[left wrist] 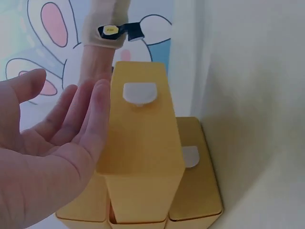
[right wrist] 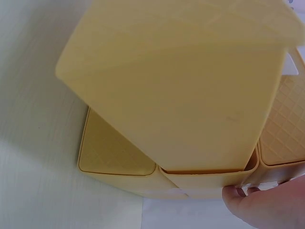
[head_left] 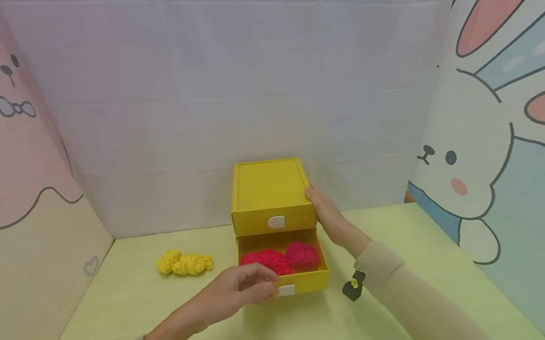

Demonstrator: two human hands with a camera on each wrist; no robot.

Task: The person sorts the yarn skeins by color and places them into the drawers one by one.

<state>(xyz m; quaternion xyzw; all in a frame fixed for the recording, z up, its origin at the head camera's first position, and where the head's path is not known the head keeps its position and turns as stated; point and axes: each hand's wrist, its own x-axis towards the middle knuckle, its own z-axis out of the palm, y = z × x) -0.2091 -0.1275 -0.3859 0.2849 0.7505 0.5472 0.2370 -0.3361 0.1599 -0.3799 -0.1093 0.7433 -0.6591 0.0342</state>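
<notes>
A yellow drawer box [head_left: 269, 184] stands at the back of the table, one drawer [head_left: 312, 282] with a white tab [head_left: 286, 291] pulled out. Inside that drawer lie a red yarn ball [head_left: 270, 261] and a magenta yarn ball [head_left: 302, 255]. My left hand [head_left: 231, 294] is at the drawer's front left corner, fingers loosely bent, holding nothing; in the left wrist view it [left wrist: 62, 138] is beside the drawer front. My right hand [head_left: 331, 216] rests against the box's right side, thumb at the top edge; the right wrist view shows its fingers on the casing.
Two yellow yarn bundles [head_left: 184, 263] lie on the table left of the box. Below the pulled-out drawer, another drawer [left wrist: 195, 176] sits pushed in. A white sheet [head_left: 241, 83] hangs behind, and panels with cartoon rabbits [head_left: 461, 169] flank the table.
</notes>
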